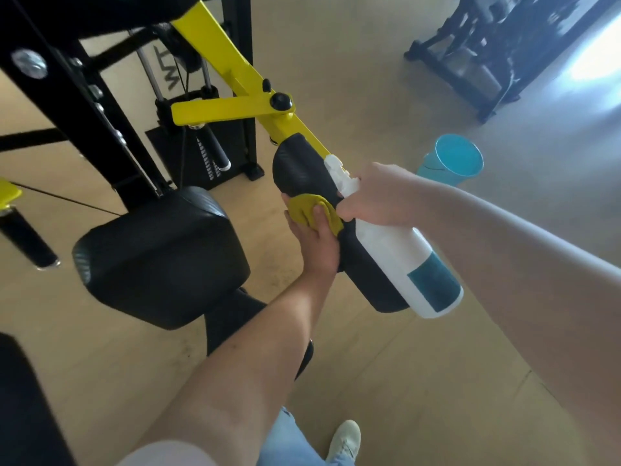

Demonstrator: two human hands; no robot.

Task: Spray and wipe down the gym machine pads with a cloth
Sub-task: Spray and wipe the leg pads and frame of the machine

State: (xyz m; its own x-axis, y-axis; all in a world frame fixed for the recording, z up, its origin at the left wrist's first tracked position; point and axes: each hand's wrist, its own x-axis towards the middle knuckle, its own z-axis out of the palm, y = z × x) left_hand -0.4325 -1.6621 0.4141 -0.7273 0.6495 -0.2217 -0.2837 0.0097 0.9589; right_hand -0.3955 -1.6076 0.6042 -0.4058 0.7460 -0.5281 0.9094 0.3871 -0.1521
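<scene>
Now pressing yellow cloth (302, 207) onto arm pad (299, 166) with flat left hand (317, 245), right hand (379, 196) just beside gripping spray bottle (396, 257).

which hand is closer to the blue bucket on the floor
Right. The right hand, gripping the spray bottle, is just left of the blue bucket in view; the left hand is farther left and lower, pressing the cloth on the pad.
</scene>
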